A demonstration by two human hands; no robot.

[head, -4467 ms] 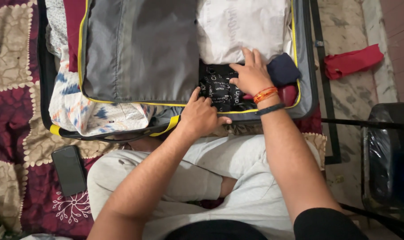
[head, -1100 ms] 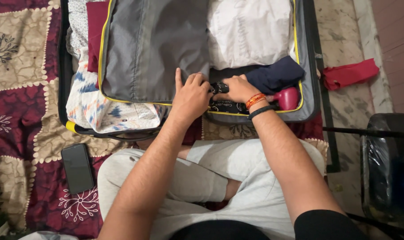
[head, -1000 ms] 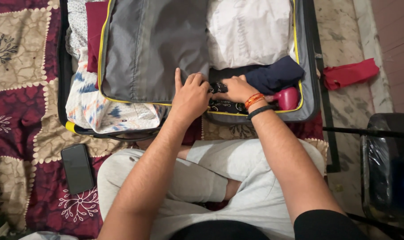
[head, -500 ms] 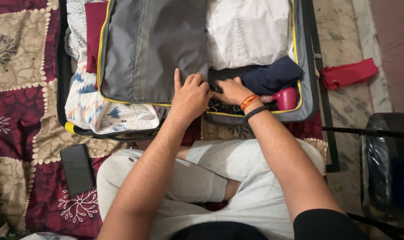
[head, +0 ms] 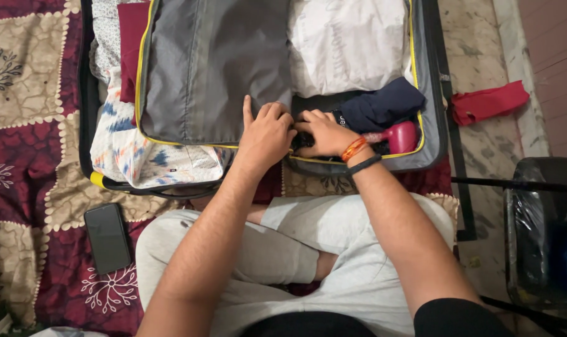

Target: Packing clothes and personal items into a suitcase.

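Open suitcase (head: 430,75) lies on a maroon-and-beige quilt (head: 21,156), yellow piping round its rim. Grey divider flap (head: 215,68) covers its left part; white bag (head: 349,43) with faint grey print fills the top right corner. Patterned white-blue shirt (head: 140,159) spills out under the flap's near edge. Navy cloth (head: 383,106) sits just below the bag, pink item (head: 401,136) at the near right corner. Black printed cloth (head: 302,141) is wedged between flap and navy cloth, mostly hidden under my hands. My left hand (head: 266,134) presses the flap's corner, index finger straight, other fingers curled, touching the black cloth. My right hand (head: 324,132) is curled down on the black cloth, gripping it; can't tell how tight. Black phone (head: 107,237) lies on the quilt, well apart left. Red cloth (head: 489,102) lies on the floor right of the case, black chair (head: 546,224) further right
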